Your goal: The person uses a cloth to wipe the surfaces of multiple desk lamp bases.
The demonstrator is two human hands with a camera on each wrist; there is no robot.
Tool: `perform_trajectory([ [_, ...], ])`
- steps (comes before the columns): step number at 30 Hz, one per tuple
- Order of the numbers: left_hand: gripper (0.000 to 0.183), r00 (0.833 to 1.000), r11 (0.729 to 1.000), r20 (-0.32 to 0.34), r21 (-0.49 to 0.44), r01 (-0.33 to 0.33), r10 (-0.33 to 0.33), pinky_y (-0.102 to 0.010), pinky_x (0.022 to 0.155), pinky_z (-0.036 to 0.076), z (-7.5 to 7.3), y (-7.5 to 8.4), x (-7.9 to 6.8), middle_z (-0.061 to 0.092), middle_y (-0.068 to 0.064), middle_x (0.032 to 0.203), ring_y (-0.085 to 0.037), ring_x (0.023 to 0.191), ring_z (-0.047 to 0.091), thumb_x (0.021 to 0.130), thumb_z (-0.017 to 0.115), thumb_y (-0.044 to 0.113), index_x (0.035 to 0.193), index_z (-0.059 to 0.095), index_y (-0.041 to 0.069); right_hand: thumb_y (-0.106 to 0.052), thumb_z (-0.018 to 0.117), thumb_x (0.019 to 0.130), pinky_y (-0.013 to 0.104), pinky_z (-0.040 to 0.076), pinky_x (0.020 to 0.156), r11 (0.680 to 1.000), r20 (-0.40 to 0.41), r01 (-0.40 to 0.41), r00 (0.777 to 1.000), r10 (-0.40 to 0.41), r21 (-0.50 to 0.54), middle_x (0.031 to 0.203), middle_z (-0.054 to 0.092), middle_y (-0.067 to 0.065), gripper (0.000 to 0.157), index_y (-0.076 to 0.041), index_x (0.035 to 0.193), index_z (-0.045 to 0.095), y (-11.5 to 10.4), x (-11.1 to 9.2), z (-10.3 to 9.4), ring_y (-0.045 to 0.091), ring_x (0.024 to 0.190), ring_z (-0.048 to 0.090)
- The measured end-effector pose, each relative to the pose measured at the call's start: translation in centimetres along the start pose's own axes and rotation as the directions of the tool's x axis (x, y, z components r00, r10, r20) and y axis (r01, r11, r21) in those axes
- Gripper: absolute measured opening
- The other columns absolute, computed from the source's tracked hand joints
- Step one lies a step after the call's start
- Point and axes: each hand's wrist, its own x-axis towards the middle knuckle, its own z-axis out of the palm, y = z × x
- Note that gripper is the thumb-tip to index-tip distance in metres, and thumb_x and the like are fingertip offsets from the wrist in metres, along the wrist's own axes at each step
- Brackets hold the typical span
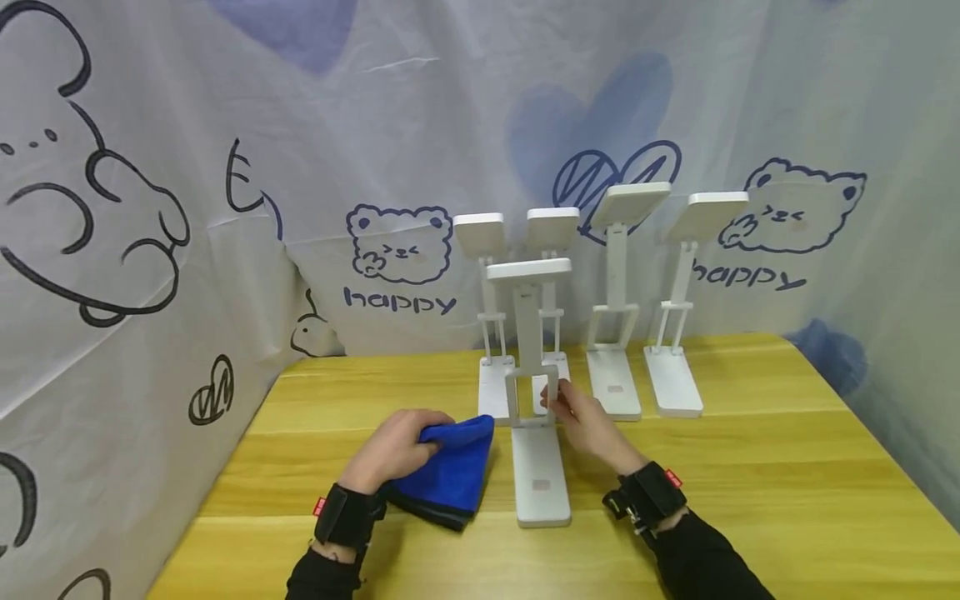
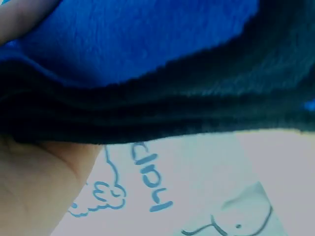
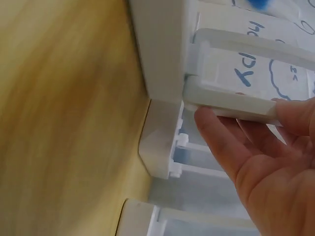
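The front white stand (image 1: 542, 475) is upright on the wood-grained surface (image 1: 315, 500), its flat base extending toward the person and its rectangular frame (image 1: 513, 400) supporting a post and a raised top plate. The right hand (image 1: 588, 421) is at the right side of that frame; its grip is clamped on the side bar (image 3: 231, 103), as the right wrist view confirms. The left hand (image 1: 390, 450) has its grip clamped on a folded blue cloth (image 1: 450, 471) with a dark border (the left wrist view is blurred and largely filled by this item). The cloth is just to the left of the front stand, a narrow gap between them in the head view; whether its lower edge bears on the surface cannot be determined. Behind, four rear stands (image 1: 613, 383), also white, are upright near the far edge, top plates raised; the two leftmost are partly hidden by the front one. A pale printed curtain (image 1: 420, 150), bearing bear drawings, hearts and the word "happy", hangs behind. Each wrist carries a black band (image 1: 345, 518) with a red tag, adjoining a dark sleeve (image 1: 712, 562).
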Motion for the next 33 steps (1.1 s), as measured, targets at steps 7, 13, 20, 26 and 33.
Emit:
perform_trajectory([
  [7, 0.025, 0.995, 0.991, -0.027, -0.097, -0.096, 0.093, -0.034, 0.077, 0.053, -0.4, 2.3, 0.7, 0.069, 0.005, 0.100, -0.007, 0.084, 0.059, 0.083, 0.066, 0.015, 0.108, 0.071, 0.021, 0.001, 0.039, 0.099, 0.045, 0.052, 0.071, 1.000, 0.006, 0.003, 1.000, -0.003, -0.018, 0.098, 0.061, 0.019, 0.013, 0.001, 0.106, 0.049, 0.5, 0.0, 0.3, 0.030, 0.091, 0.061],
  [13, 0.030, 0.986, 0.980, 0.001, -0.108, -0.165, 0.166, -0.033, 0.075, 0.052, 0.9, 4.2, 2.1, 0.068, 0.005, 0.101, -0.008, 0.083, 0.058, 0.084, 0.062, 0.014, 0.113, 0.068, 0.021, 0.004, 0.036, 0.099, 0.044, 0.051, 0.066, 1.000, -0.008, 0.030, 1.000, -0.030, 0.006, 0.096, 0.059, 0.021, 0.014, 0.003, 0.106, 0.048, 0.4, 0.0, 0.6, 0.031, 0.088, 0.060],
  [20, 0.055, 0.953, 0.930, -0.022, 0.226, -0.290, 0.303, -0.036, 0.072, 0.054, 3.5, 5.8, 2.9, 0.065, -0.001, 0.108, -0.013, 0.080, 0.061, 0.088, 0.056, 0.007, 0.138, 0.049, 0.028, 0.002, 0.035, 0.100, 0.040, 0.049, 0.061, 1.000, -0.007, 0.023, 1.000, -0.023, -0.002, 0.093, 0.058, 0.020, 0.013, 0.001, 0.105, 0.047, 0.4, 0.0, 0.6, 0.026, 0.079, 0.057],
  [26, 0.054, 0.953, 0.853, 0.034, 0.436, -0.285, 0.302, -0.041, 0.074, 0.051, 5.7, 6.2, 2.7, 0.058, -0.007, 0.121, -0.023, 0.089, 0.061, 0.092, 0.053, 0.013, 0.139, 0.045, 0.037, 0.002, 0.038, 0.099, 0.040, 0.048, 0.064, 1.000, -0.008, -0.004, 1.000, 0.004, -0.014, 0.095, 0.060, 0.019, 0.013, 0.000, 0.106, 0.049, 0.2, -0.1, 0.5, 0.026, 0.080, 0.058],
  [33, 0.056, 0.967, 0.901, 0.144, 0.355, -0.250, 0.211, -0.053, 0.091, 0.045, 6.5, 5.9, 2.2, 0.048, -0.009, 0.139, -0.027, 0.122, 0.046, 0.092, 0.043, 0.057, 0.143, 0.040, 0.033, 0.003, 0.039, 0.098, 0.046, 0.053, 0.072, 1.000, -0.015, 0.009, 1.000, -0.010, -0.014, 0.099, 0.061, 0.020, 0.014, 0.000, 0.108, 0.049, 0.4, -0.1, 0.5, 0.029, 0.093, 0.061],
])
